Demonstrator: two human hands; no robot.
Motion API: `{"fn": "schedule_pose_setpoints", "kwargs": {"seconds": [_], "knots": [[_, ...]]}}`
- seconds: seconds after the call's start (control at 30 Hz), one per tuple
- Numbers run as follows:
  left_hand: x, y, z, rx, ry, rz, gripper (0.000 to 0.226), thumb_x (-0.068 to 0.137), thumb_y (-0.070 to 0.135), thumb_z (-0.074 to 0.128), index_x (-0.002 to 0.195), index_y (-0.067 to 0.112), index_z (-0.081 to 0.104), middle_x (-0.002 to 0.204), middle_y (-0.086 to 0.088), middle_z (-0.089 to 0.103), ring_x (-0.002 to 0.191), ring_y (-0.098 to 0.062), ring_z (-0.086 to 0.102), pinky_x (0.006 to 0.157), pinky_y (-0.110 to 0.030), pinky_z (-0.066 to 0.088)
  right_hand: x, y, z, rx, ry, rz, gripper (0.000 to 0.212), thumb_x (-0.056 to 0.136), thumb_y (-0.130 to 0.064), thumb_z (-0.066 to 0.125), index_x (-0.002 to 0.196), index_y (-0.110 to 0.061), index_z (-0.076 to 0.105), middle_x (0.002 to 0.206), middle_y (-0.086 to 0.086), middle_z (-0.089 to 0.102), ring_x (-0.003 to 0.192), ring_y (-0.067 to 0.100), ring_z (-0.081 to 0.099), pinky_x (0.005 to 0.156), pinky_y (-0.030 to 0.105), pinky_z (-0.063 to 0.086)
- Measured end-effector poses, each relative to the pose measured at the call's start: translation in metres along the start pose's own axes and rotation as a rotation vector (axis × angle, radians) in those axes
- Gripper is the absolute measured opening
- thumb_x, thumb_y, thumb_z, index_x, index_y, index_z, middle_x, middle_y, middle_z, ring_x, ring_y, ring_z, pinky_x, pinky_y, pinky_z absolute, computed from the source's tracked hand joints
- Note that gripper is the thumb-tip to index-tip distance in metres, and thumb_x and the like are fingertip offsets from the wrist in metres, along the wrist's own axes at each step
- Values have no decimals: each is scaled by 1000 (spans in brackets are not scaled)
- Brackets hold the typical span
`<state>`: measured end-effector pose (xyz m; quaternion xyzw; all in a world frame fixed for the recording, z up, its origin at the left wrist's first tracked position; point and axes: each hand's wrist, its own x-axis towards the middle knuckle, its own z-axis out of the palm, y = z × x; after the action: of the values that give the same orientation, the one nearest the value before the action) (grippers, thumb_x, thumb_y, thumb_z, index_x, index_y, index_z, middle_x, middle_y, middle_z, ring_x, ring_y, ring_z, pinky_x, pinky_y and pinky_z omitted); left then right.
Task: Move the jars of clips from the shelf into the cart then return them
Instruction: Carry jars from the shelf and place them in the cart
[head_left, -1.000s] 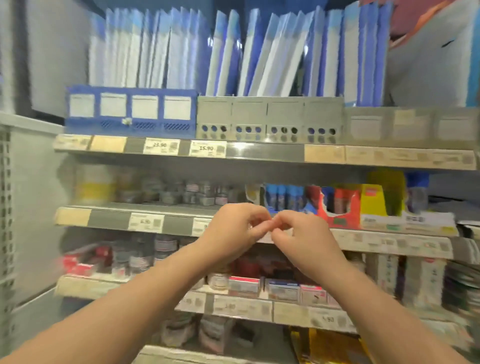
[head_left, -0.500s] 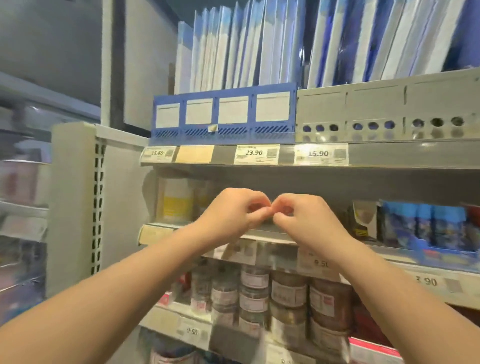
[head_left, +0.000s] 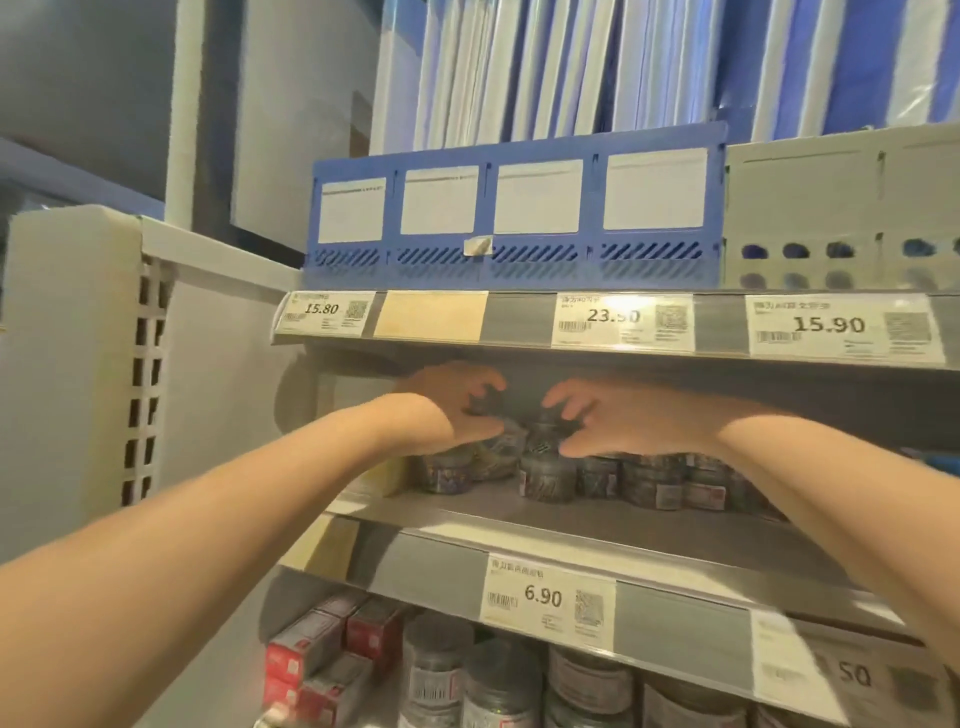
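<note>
Small clear jars of clips (head_left: 652, 480) stand in a row on the middle shelf (head_left: 597, 525), under the upper shelf's edge. My left hand (head_left: 452, 410) reaches in and its fingers curl round the dark lid of one jar (head_left: 496, 452), which looks tilted. My right hand (head_left: 618, 418) grips the top of the neighbouring jar (head_left: 545, 475), which stands on the shelf. Both hands are partly in shadow, so the fingertips are blurred. No cart is in view.
The upper shelf carries a blue file holder (head_left: 514, 218) and a grey one (head_left: 841, 208) with folders. Price tags (head_left: 623, 322) line its edge just above my hands. Larger jars (head_left: 498, 686) and red boxes (head_left: 322, 654) fill the lower shelf. A white perforated side panel (head_left: 140, 364) is at left.
My hands were pinched together in front of the shelves. They have parted and reached into the middle shelf, each closing on a jar. The view has moved closer and to the left.
</note>
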<state>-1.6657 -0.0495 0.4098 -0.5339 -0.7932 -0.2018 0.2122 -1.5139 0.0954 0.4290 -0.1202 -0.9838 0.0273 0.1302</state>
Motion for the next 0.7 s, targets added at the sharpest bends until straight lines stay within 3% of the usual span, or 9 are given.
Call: {"fn": "schedule_pose_setpoints", "kwargs": {"seconds": [0.07,0.13,0.4,0.57,0.7], "knots": [[9,-3,9,51,-81,19,69,82,47,62,141,29,31,140,3,41,123,-16,45,98,-27,37,15,2,4,3,-49,-26,67,82,-39,67,139,-35,33,131,-11,47,114,11,48,97,26,38],[16,-5,20,70,-139,52,80,79,50,65,144,29,23,146,2,33,130,-19,38,103,-29,33,33,6,12,10,-60,-58,74,76,-41,73,139,-34,33,129,-12,48,111,10,49,95,24,40],[35,-25,59,120,-260,38,88,80,58,58,147,30,8,150,-3,23,133,-25,32,107,-35,32,80,32,41,-50,-151,-88,94,66,-62,72,143,-38,24,136,-12,46,118,10,47,100,27,40],[37,-32,65,96,-221,30,89,79,50,65,147,31,10,145,-4,28,129,-24,39,104,-30,34,79,34,44,-59,-126,-113,93,72,-55,72,146,-33,19,132,-10,47,115,11,48,97,25,40],[35,-30,63,85,-204,51,75,83,45,63,144,30,22,137,-4,39,123,-23,44,100,-29,36,76,32,45,-74,-113,-116,86,73,-46,75,142,-32,26,120,-10,51,106,11,52,89,25,43]]}}
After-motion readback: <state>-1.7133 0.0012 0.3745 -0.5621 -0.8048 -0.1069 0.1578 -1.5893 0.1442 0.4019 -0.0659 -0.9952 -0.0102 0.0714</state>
